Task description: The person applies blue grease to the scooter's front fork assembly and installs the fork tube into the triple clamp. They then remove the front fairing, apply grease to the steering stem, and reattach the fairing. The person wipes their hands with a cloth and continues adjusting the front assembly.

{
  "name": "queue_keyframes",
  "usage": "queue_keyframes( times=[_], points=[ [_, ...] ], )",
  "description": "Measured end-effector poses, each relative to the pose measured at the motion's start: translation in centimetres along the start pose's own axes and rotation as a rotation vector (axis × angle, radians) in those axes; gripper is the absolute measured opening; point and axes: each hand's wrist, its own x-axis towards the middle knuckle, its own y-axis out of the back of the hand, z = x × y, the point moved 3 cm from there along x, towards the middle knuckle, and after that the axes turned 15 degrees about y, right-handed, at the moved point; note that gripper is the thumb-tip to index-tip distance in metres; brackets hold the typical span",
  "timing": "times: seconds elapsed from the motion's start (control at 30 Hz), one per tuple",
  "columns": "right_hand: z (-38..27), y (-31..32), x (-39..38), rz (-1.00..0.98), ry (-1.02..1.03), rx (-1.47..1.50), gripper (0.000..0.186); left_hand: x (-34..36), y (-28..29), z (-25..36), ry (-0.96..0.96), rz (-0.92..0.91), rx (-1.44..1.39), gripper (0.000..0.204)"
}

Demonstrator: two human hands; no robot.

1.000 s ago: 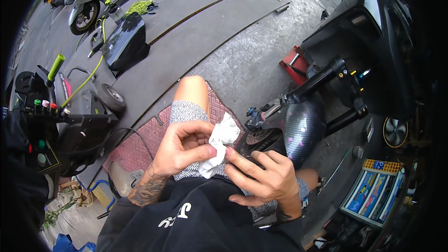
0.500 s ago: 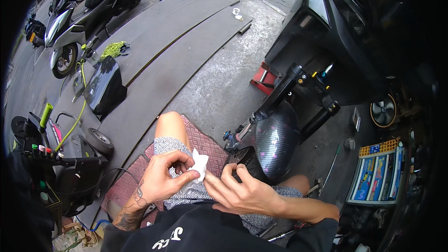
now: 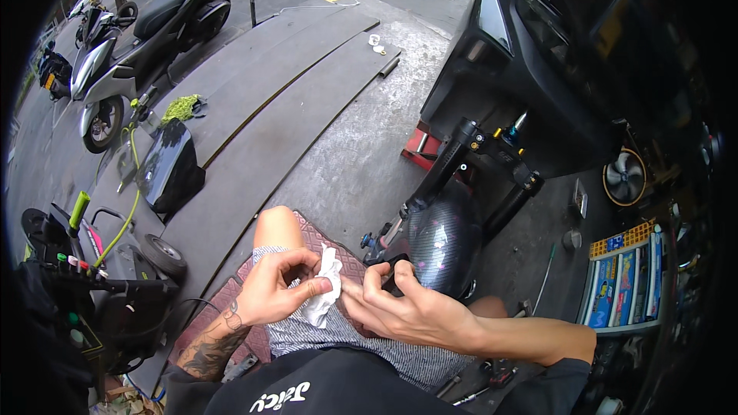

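Note:
My left hand (image 3: pixel 284 287) pinches a crumpled white tissue (image 3: pixel 326 292) between thumb and fingers, above my lap. The tissue lies against the outstretched fingertips of my right hand (image 3: pixel 411 306). That hand holds nothing; some of its fingers are bent and stand apart from the others. Just beyond my right hand is a motorcycle front end with a glossy carbon-patterned mudguard (image 3: pixel 446 237) and a black fork tube (image 3: pixel 446 167). The lower part of the wheel is hidden behind my hand and leg.
A red stand (image 3: pixel 421 147) sits by the fork. To the right are a fan (image 3: pixel 624 176) and a rack of blue packets (image 3: pixel 615 284). A dark panel (image 3: pixel 175 167) lies on the boards at left, near a tool cart (image 3: pixel 127 292). A scooter (image 3: pixel 154 38) stands at far left.
The view has shifted slightly, moving the surroundings a little left. My left hand still grips the tissue, which now looks more bunched and upright against my right fingers.

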Motion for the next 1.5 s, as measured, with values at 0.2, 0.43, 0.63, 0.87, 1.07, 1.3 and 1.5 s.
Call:
queue_keyframes(
  times=[0.2, 0.43, 0.63, 0.87, 1.07, 1.3, 1.5],
  points=[
    [1.7, 0.3, 0.4, 0.066, -0.204, 0.042, 0.045, 0.4, -0.8, 0.8, -0.124, 0.068, -0.334, 0.024],
    [2.1, 0.5, 1.2, 0.152, -0.338, 0.028, 0.036, 0.7, -1.3, 1.0, -0.208, 0.077, -0.608, 0.024],
    [2.3, 0.1, 1.4, 0.155, -0.416, 0.100, 0.026, 0.0, -2.8, 1.4, -0.147, -0.064, -0.797, 0.026],
    [1.9, 0.0, -1.3, 0.301, -0.527, 0.429, 0.032, -0.3, 0.9, 0.1, -0.298, 0.236, -0.913, 0.033],
    [-0.7, -0.4, -0.8, 0.393, -0.530, 0.489, 0.039, -1.0, -0.6, 0.6, -0.333, 0.319, -0.593, 0.023],
    [-1.5, -1.4, -0.6, 0.583, -0.569, 0.642, 0.048, -1.0, -1.2, 0.3, -0.272, 0.247, -0.537, 0.028],
    [-3.9, -4.2, -4.8, 0.744, -0.841, 0.909, 0.062, 0.3, 11.7, -9.3, -0.366, 0.871, -0.169, 0.013]
  ],
)
